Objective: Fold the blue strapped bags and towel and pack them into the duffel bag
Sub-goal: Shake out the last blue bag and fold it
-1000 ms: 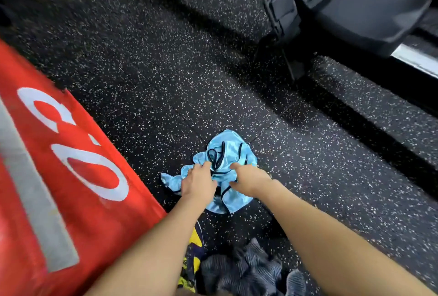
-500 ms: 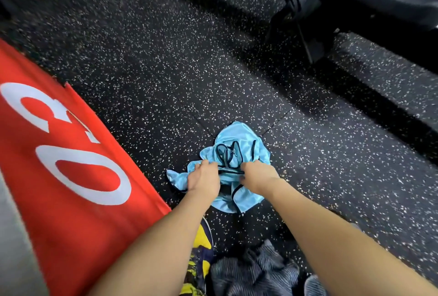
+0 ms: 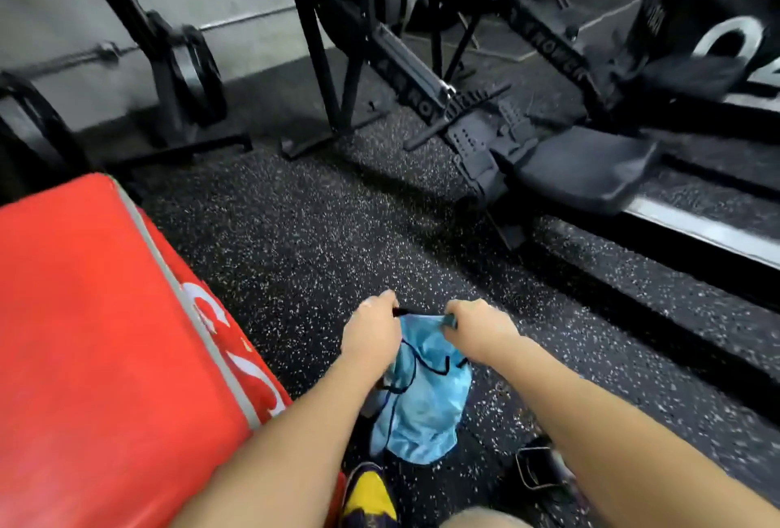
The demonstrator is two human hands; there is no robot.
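A light blue bag with black straps hangs off the floor between my two hands. My left hand grips its top edge at the left corner, and my right hand grips the right corner. The top edge is stretched between them and the bag's body droops down towards my feet. The black straps dangle loosely across its front. No duffel bag or towel shows clearly in view.
A large red padded block with white numerals fills the left. Black rowing machines and a weight rack stand ahead on the speckled rubber floor. A yellow and purple shoe is at the bottom.
The blue bag was crumpled on the floor under both hands; now both hands have lifted it by its top corners and it hangs open. The view has tilted up.
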